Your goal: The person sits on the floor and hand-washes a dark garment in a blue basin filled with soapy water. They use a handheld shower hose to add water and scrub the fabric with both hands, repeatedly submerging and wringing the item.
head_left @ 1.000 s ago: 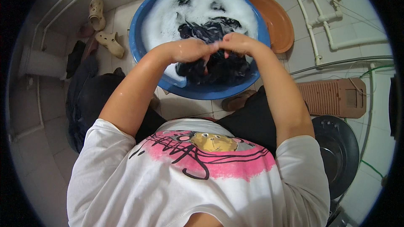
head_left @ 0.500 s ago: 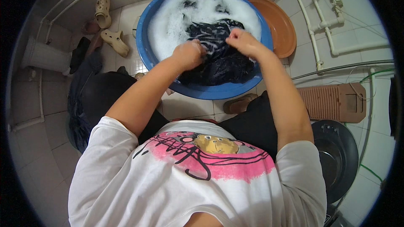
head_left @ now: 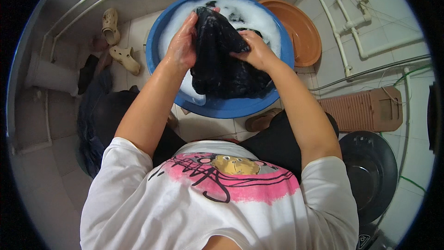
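Observation:
A dark, wet piece of clothing [head_left: 216, 60] is lifted over a round blue basin [head_left: 231, 108], its lower part hanging toward the near rim. My left hand [head_left: 183, 45] holds it along the left edge, some fingers hidden behind the cloth. On the other side, my right hand [head_left: 258, 52] grips the cloth, the thumb lying across its front. White suds [head_left: 175, 24] fill much of the basin, and bits of dark fabric poke through them at the far side. The garment's exact kind cannot be made out.
An orange-brown basin [head_left: 309, 32] stands behind the blue one at right. A brown washboard [head_left: 356, 111] and a black basin [head_left: 370, 176] lie on my right. Beige clogs [head_left: 124, 60] are at left. White pipes [head_left: 330, 32] line the walls; a hose [head_left: 370, 69] crosses at right.
Both hands were low over the cloth in the suds. Now the dark cloth is raised and spread between them, with my left hand moved left and farther up.

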The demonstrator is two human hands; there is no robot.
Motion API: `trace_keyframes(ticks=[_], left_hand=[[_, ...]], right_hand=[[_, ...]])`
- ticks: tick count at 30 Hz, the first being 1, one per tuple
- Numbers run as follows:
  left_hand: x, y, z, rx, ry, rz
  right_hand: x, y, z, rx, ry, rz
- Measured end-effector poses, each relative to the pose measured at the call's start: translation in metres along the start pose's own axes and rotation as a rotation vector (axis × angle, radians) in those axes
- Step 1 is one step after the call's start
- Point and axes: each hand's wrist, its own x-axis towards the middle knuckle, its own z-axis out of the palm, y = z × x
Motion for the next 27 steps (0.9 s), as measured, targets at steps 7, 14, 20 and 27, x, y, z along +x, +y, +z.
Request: trace_keyframes(ticks=[7,14,20,27], left_hand=[[0.005,-0.039,0.001,-0.071,0.4,-0.203],[0.008,-0.106,0.003,-0.258,-0.051,0.377],[-0.006,-0.094,-0.004,-0.262,0.259,0.072],[0.01,-0.043,0.01,0.047,0.627,-0.077]], right_hand=[[0.002,-0.064,-0.016,1.253,0.159,0.168],[0.007,-0.07,0.026,0.143,0.468,-0.027],[-0.002,-0.092,0.039,0.2,0.51,-0.132],[0.028,-0.003,0.026,-0.034,0.529,0.163]])
